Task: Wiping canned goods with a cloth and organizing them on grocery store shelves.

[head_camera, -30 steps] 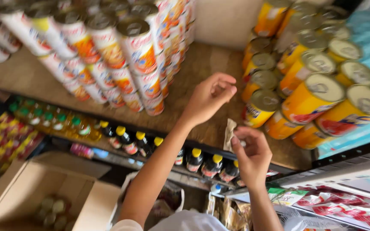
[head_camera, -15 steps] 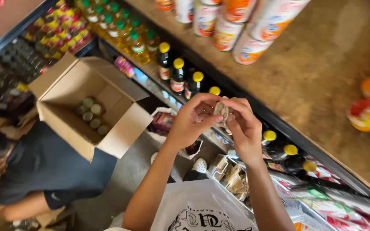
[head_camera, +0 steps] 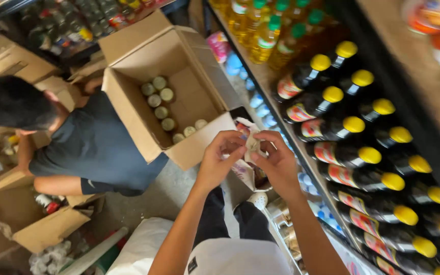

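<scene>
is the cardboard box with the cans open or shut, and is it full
Open and only partly full. The cardboard box has its flaps folded out, and the cans stand in a row along one side; bare bottom shows beside them.

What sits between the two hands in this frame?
In the head view, a small crumpled piece of pale paper or wrapper is pinched between the left hand and the right hand. What it is exactly cannot be told.

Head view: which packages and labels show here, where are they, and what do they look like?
Small pale paper piece: pinched between left hand and right hand.
Brown cardboard box: open, left of the hands, holding round-lidded cans.
Dark bottles: right shelf, yellow caps, red-and-white labels.
Oil bottles: top, yellow, green caps.
</scene>
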